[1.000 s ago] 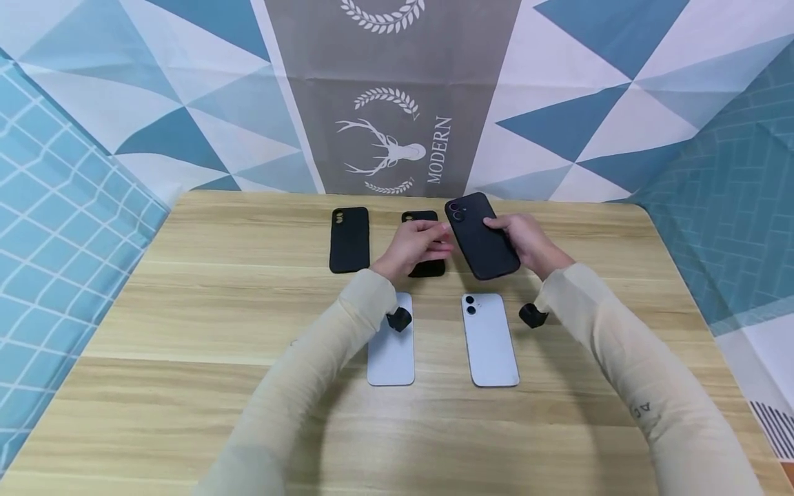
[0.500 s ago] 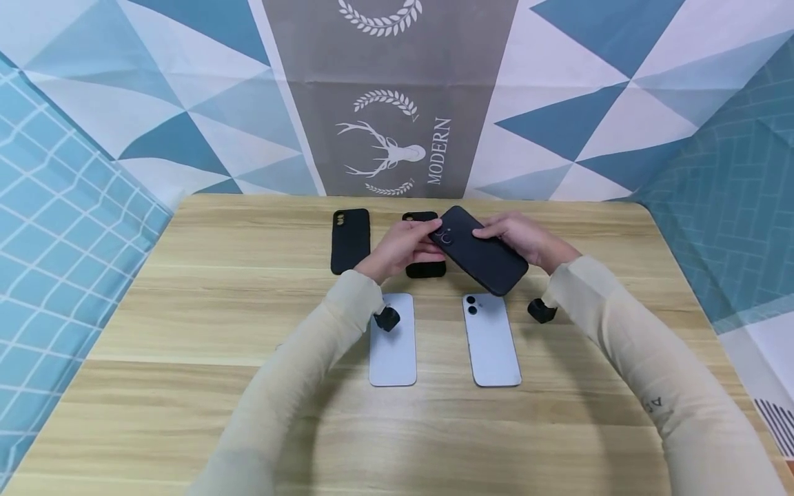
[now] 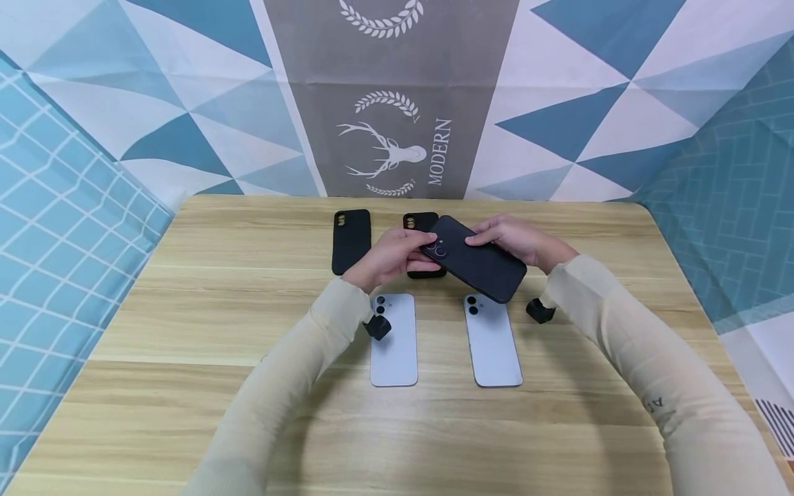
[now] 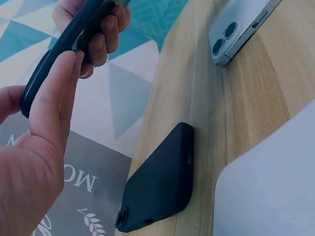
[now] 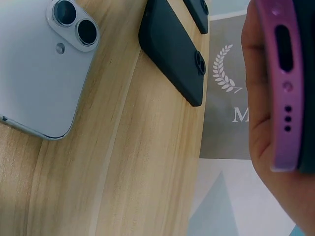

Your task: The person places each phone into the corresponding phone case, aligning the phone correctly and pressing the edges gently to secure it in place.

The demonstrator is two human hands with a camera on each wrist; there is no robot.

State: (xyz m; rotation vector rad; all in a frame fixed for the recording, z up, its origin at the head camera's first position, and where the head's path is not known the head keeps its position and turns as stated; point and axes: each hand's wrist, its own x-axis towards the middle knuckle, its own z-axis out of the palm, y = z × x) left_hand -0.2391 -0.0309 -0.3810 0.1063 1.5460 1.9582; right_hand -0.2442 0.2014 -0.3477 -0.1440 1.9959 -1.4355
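Note:
My right hand [image 3: 511, 238] holds a dark phone [image 3: 486, 265] above the table, thumb on its back and fingers beneath. The phone lies tilted, its camera end toward my left hand [image 3: 393, 255]. My left hand pinches that camera end between thumb and fingers. In the right wrist view the phone's bottom edge [image 5: 283, 123] looks purple, with a port slot and small holes. Behind my left hand lies a black phone case [image 3: 422, 220], partly hidden. Another black phone case [image 3: 351, 241] lies to its left.
Two white phones lie camera side up nearer to me, a left one [image 3: 397, 358] partly under my left wrist's black camera [image 3: 378, 327] and a right one [image 3: 494, 344]. The wooden table [image 3: 186, 303] ends at a patterned cloth backdrop [image 3: 397, 69].
The dark phone has turned further sideways and come lower, toward the middle. My left hand, apart from it a second ago, now pinches its camera end. The other things stay put.

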